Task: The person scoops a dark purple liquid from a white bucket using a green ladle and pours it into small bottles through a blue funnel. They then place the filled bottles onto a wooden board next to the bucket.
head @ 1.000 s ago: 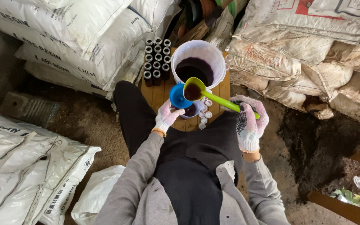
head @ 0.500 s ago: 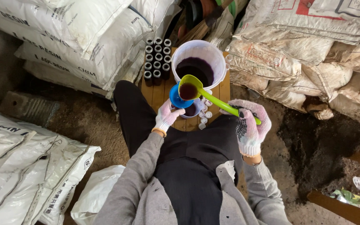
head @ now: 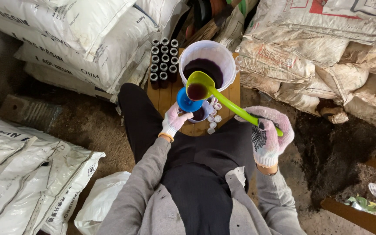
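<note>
While stacked sacks (head: 79, 39) ring the wooden stool (head: 166, 98), gloved fingers (head: 264, 130) grip the ladle (head: 223, 98).

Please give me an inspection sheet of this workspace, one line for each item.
Surface: small wooden plank table.
Job's things: green plastic ladle with dark purple liquid above blue plastic funnel; white plastic bucket of same liquid.
Clutter: rows of dark open bottles; small white caps.
Grippers: gloved right hand grips ladle handle; gloved left hand beside funnel.
Cables: nothing seen.
Surroundings: stacked white sacks, dirt floor.
</note>
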